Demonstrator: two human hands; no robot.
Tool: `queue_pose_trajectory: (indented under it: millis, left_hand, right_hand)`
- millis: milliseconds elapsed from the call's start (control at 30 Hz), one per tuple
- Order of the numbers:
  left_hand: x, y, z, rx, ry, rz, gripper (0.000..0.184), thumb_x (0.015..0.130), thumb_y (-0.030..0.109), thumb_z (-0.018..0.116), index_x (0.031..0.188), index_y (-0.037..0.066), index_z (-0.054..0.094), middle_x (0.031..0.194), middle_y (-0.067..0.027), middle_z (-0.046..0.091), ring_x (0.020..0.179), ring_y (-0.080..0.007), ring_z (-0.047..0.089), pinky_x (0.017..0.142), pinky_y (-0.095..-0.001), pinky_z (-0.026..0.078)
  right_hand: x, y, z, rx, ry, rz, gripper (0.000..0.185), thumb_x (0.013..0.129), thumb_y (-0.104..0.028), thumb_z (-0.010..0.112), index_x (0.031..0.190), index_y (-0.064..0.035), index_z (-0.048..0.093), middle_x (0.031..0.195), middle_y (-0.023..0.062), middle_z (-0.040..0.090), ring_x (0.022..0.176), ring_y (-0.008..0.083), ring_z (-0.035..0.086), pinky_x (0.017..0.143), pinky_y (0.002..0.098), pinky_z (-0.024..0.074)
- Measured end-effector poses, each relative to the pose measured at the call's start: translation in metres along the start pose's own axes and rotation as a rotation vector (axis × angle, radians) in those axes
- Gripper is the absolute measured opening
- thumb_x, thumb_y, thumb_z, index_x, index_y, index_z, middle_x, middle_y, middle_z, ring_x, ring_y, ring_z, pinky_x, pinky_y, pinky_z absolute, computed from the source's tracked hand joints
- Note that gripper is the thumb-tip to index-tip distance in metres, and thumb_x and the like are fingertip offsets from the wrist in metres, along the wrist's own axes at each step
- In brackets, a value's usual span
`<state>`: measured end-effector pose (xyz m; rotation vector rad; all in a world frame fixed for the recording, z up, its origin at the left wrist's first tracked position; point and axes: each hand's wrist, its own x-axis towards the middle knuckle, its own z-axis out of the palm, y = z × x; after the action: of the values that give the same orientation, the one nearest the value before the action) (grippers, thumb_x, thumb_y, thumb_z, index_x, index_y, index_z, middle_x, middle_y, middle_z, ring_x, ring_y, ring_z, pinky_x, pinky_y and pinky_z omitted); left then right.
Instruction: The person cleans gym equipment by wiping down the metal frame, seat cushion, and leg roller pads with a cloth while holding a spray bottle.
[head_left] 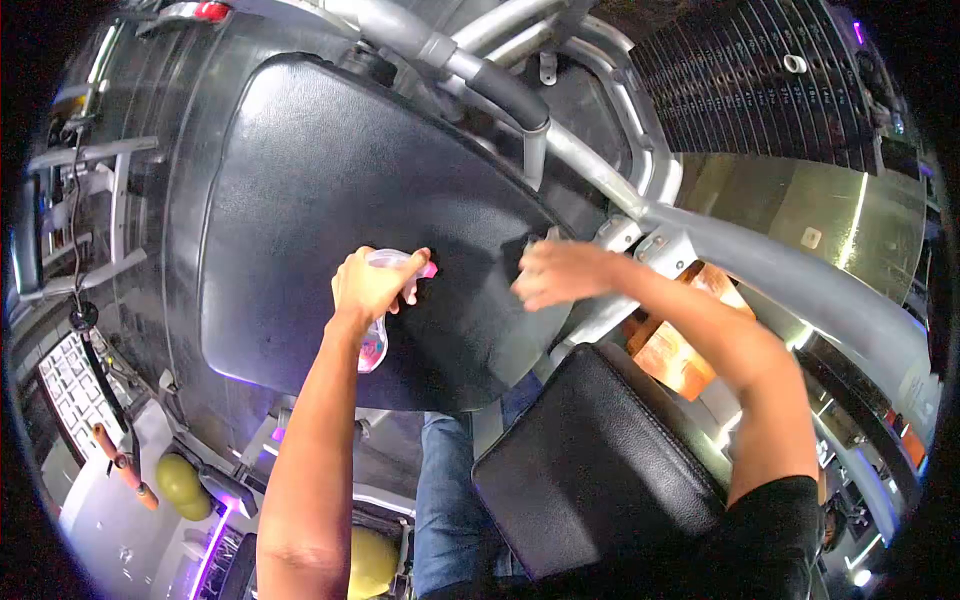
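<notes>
My left hand point(372, 288) is wrapped round the neck of a clear spray bottle point(372, 350) with a pink nozzle tip. The nozzle points right, over a large black padded bench cushion point(300, 190). Most of the bottle is hidden by my hand and forearm. My right hand point(552, 274) is at the cushion's right edge, smeared by motion, with its fingers curled. A small greyish patch shows by its knuckles; whether it is something held, I cannot make out.
A smaller black padded seat point(600, 460) is below my right arm. Grey metal machine tubes point(780, 250) run along the right, and a black weight stack point(750, 85) stands at upper right. My jeans-clad leg point(443, 500) is underneath. Yellow-green rounded objects point(183, 487) sit at lower left.
</notes>
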<state>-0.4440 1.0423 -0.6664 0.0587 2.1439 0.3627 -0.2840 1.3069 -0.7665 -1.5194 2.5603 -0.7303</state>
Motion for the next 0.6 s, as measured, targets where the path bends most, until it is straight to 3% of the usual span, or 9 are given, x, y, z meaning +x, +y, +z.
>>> queue_pose_trajectory:
  millis: [67,167,267,367,400,433,500,533,600]
  left_hand:
    - [0.002,-0.002,0.001,-0.008,0.015,0.003,0.053,0.080,0.064,0.068,0.063,0.014,0.075,0.055,0.0029,0.067,0.048,-0.0115,0.064,0.061,-0.0273,0.054]
    - [0.001,0.000,-0.001,-0.003,-0.011,0.018,0.052,0.081,0.063,0.068,0.064,0.014,0.076,0.056,0.0027,0.068,0.047,-0.0112,0.064,0.060,-0.0268,0.053]
    - [0.000,-0.003,0.000,-0.043,0.001,0.033,0.051,0.081,0.062,0.067,0.066,0.014,0.076,0.057,0.0022,0.068,0.047,-0.0110,0.064,0.060,-0.0262,0.053]
    - [-0.004,0.001,-0.002,-0.064,-0.019,0.054,0.053,0.081,0.063,0.066,0.067,0.013,0.076,0.057,0.0017,0.068,0.048,-0.0112,0.064,0.060,-0.0253,0.053]
    - [-0.004,0.000,-0.003,-0.041,-0.031,0.080,0.054,0.082,0.064,0.064,0.067,0.013,0.076,0.057,0.0016,0.068,0.048,-0.0112,0.064,0.061,-0.0264,0.054]
    - [-0.003,-0.001,-0.003,-0.057,-0.026,0.099,0.054,0.082,0.064,0.064,0.067,0.013,0.076,0.057,0.0016,0.068,0.048,-0.0112,0.064,0.061,-0.0264,0.054]
    - [-0.004,-0.006,-0.003,-0.059,-0.050,0.125,0.052,0.085,0.064,0.064,0.078,0.015,0.079,0.061,0.0010,0.069,0.049,-0.0120,0.064,0.060,-0.0274,0.054]
    - [-0.004,-0.010,-0.002,-0.080,-0.049,0.144,0.052,0.085,0.064,0.064,0.078,0.015,0.079,0.061,0.0010,0.069,0.049,-0.0120,0.064,0.060,-0.0274,0.054]
    - [-0.004,-0.012,-0.002,-0.093,-0.058,0.124,0.052,0.085,0.064,0.064,0.079,0.015,0.079,0.061,0.0003,0.070,0.050,-0.0123,0.065,0.059,-0.0278,0.054]
  right_hand:
    - [-0.017,0.018,-0.029,-0.249,-0.116,0.067,0.010,0.087,-0.026,0.056,0.096,-0.0240,0.059,0.111,-0.0021,0.053,0.102,0.0223,0.052,0.081,0.0379,0.0469]
    - [-0.016,0.036,-0.057,-0.127,-0.106,0.240,0.017,0.085,-0.022,0.061,0.102,-0.0232,0.058,0.111,0.0011,0.053,0.106,0.0255,0.053,0.087,0.0403,0.0487]
    - [0.014,0.051,-0.079,0.001,-0.108,0.319,0.030,0.076,-0.017,0.073,0.103,-0.0183,0.059,0.105,0.0061,0.052,0.103,0.0292,0.055,0.085,0.0445,0.0528]
    - [0.050,0.052,-0.104,0.009,-0.219,0.541,0.032,0.076,-0.013,0.073,0.105,-0.0160,0.059,0.104,0.0073,0.057,0.101,0.0320,0.062,0.086,0.0460,0.0543]
    - [0.063,0.049,-0.118,0.119,-0.301,0.721,0.035,0.077,-0.016,0.073,0.109,-0.0146,0.059,0.108,0.0100,0.063,0.106,0.0355,0.064,0.086,0.0477,0.0539]
    - [0.072,0.044,-0.132,0.097,-0.313,0.726,0.035,0.077,-0.016,0.073,0.109,-0.0146,0.059,0.108,0.0100,0.063,0.106,0.0355,0.064,0.086,0.0477,0.0539]
    - [0.088,0.027,-0.164,0.258,-0.495,1.046,0.042,0.077,-0.022,0.076,0.114,-0.0125,0.058,0.110,0.0155,0.067,0.108,0.0373,0.065,0.087,0.0481,0.0532]
    - [0.091,0.011,-0.187,0.355,-0.506,1.120,0.051,0.076,-0.022,0.079,0.120,-0.0101,0.055,0.112,0.0209,0.066,0.108,0.0407,0.062,0.090,0.0465,0.0508]
    - [0.069,-0.009,-0.203,0.339,-0.511,1.080,0.054,0.075,-0.023,0.079,0.122,-0.0098,0.055,0.112,0.0208,0.066,0.108,0.0393,0.063,0.091,0.0457,0.0508]
